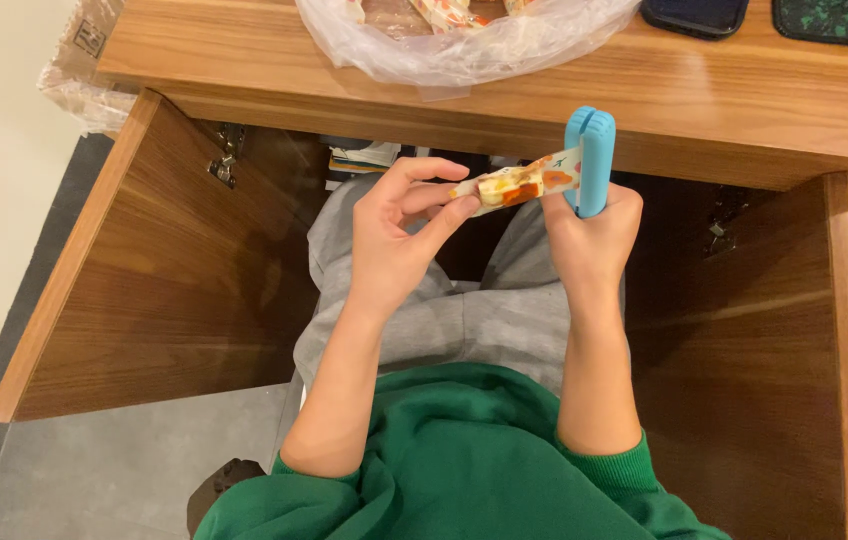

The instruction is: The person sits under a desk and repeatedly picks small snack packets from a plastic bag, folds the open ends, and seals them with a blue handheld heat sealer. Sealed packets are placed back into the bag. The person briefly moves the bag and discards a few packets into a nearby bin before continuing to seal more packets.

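Head view shows, at centre frame below the table (pixel 504 105) edge, the left hand (pixel 394 235) fingers pinching a printed snack packet (pixel 516 186) while the right hand (pixel 592 235) grips a blue sealing clip (pixel 591 160) over its end, a clamping step needing steady alignment.

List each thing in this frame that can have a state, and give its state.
Left hand: pinching one end of the snack packet.
Right hand: gripping the blue clip.
Snack packet: held level, its other end in the clip.
Blue clip: upright, on the packet's end.
Clear plastic bag: lying on the desk.
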